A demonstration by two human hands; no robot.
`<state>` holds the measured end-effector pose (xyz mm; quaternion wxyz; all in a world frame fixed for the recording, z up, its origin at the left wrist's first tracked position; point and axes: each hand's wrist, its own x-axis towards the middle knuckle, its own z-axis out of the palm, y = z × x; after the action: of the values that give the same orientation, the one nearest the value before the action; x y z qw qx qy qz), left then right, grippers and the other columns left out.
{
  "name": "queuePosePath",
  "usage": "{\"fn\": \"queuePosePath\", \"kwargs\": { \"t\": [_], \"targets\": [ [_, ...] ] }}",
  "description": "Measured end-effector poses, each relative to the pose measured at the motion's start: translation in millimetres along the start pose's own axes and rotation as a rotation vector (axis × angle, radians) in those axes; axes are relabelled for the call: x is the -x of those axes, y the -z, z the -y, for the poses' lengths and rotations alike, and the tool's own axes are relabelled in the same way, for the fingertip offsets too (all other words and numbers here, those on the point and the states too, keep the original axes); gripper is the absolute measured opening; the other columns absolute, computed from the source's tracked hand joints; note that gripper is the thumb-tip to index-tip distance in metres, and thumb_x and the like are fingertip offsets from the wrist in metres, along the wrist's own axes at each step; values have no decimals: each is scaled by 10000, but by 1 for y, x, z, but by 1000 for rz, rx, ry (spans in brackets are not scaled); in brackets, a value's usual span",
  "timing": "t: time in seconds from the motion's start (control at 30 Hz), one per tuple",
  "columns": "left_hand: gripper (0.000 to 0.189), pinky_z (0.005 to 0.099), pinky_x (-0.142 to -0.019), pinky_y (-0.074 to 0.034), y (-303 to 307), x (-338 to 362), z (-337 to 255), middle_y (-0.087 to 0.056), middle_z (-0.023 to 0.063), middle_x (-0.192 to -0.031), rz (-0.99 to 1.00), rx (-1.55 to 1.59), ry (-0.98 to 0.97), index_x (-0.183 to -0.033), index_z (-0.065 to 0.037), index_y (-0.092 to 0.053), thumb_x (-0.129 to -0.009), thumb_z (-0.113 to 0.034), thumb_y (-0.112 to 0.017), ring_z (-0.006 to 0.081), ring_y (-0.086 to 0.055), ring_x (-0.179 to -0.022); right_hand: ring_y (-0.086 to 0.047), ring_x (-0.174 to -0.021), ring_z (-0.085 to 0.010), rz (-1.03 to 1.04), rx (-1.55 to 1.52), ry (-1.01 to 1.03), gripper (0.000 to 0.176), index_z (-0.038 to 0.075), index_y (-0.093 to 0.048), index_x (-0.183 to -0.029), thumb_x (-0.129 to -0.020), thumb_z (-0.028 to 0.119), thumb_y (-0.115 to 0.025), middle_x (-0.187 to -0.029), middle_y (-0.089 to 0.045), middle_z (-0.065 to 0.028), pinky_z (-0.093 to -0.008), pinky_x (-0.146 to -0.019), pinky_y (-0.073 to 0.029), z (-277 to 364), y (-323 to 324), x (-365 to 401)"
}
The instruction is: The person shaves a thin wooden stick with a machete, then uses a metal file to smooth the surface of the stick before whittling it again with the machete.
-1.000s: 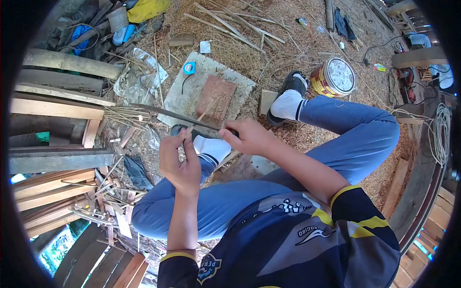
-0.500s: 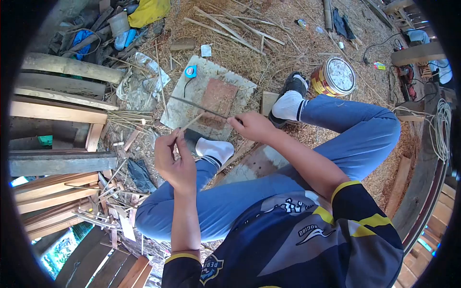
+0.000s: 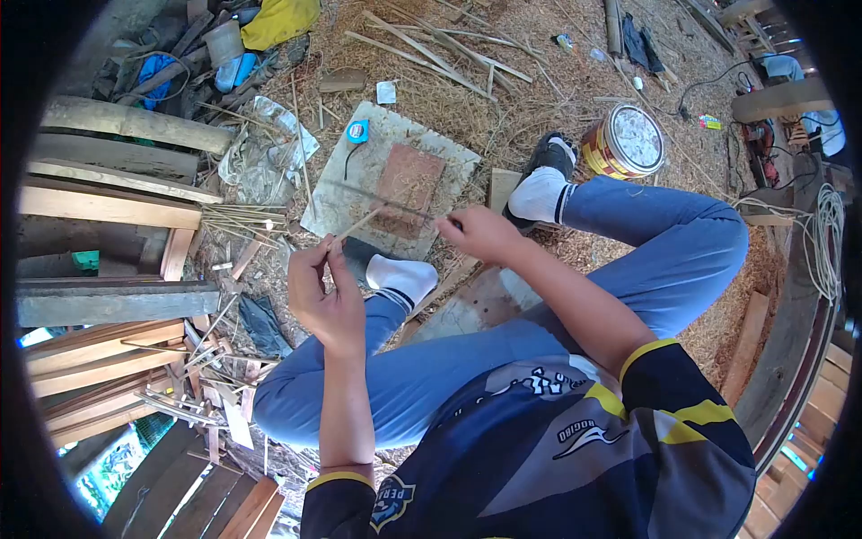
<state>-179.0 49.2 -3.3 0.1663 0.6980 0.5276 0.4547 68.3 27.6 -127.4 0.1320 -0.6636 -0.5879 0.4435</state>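
My left hand pinches a thin light wooden stick, which points up and right over the board. My right hand is closed around the end of a long thin dark tool, somewhat blurred, that reaches up and left. The stick's far tip meets or lies very near the tool; contact is hard to tell. Below them on the ground lies a pale board bearing a reddish-brown plate and a blue tape measure.
A paint bucket stands right of my shod foot. A bundle of thin sticks lies at the left, near stacked timber. Long wood strips lie on the shavings ahead. Coiled cord hangs at the right.
My right hand has shifted slightly to the right with the dark tool, which now looks more blurred. My left hand and its stick stay nearly in place.
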Motion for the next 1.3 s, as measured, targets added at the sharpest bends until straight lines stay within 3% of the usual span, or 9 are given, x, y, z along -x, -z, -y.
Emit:
{"fn": "queuePosePath", "kwargs": {
  "t": [0.1,0.23,0.27,0.43,0.57,0.67,0.77,1.03,1.3],
  "targets": [
    [70,346,-753,-603,1,-4,-3,-686,168,-944,14,-11,10,-1028,79,-654,-979,61,-702,249,-721,-843,-721,-931,-479,24,112,-131,667,-21,-757,-971,-1051,583,-487,-985,-753,-277,-568,-858,-563,-10,9,-7],
    [40,324,-805,-617,0,-1,4,-729,159,-984,17,7,-2,-1043,68,-655,-1011,49,-670,210,-747,-894,-718,-1001,-476,6,52,47,679,-24,-760,-999,-1053,589,-473,-1036,-749,-295,-562,-911,-558,-5,10,6],
    [32,312,-829,-623,1,-2,4,-750,152,-1002,23,2,-6,-1051,63,-656,-1026,43,-654,188,-759,-917,-716,-1009,-476,27,56,-16,675,-25,-760,-1006,-1054,585,-473,-1043,-748,-296,-561,-918,-556,-6,11,4],
    [62,344,-747,-605,-1,-4,2,-689,171,-964,-1,17,-8,-1036,72,-665,-986,57,-698,261,-721,-843,-711,-1028,-478,29,101,-165,642,-15,-759,-1050,-1056,569,-490,-1059,-748,-294,-559,-938,-550,-24,9,-13],
    [63,341,-735,-601,3,-2,-4,-692,166,-965,23,-20,-3,-1042,72,-671,-994,44,-699,259,-715,-832,-711,-920,-474,-3,16,81,581,5,-748,-1038,-1060,536,-515,-961,-738,-270,-560,-845,-552,15,11,5],
    [61,279,-752,-588,1,-1,4,-713,118,-963,-13,-7,-66,-1078,59,-672,-1017,55,-664,169,-725,-848,-690,-764,-470,-75,-101,281,501,10,-723,-984,-1072,469,-541,-804,-695,-257,-552,-706,-531,57,11,27],
    [87,376,-708,-558,1,-1,1,-699,153,-921,-14,-56,-91,-1050,47,-694,-966,56,-716,297,-705,-809,-674,-715,-462,-100,-196,359,438,21,-713,-975,-1072,422,-563,-766,-671,-247,-545,-651,-508,73,9,38],
    [125,407,-734,-555,0,1,-14,-719,168,-931,28,-147,-151,-1033,33,-693,-927,91,-721,337,-707,-816,-646,-667,-454,-147,-232,454,399,15,-690,-953,-1073,377,-573,-703,-627,-238,-530,-612,-478,85,12,51],
    [98,345,-774,-555,-4,1,-19,-719,167,-937,36,-92,-220,-1031,49,-695,-945,95,-702,281,-707,-827,-690,-767,-473,-100,-254,257,462,20,-717,-933,-1053,445,-582,-786,-690,-247,-561,-694,-529,66,9,38]
  ]
}}
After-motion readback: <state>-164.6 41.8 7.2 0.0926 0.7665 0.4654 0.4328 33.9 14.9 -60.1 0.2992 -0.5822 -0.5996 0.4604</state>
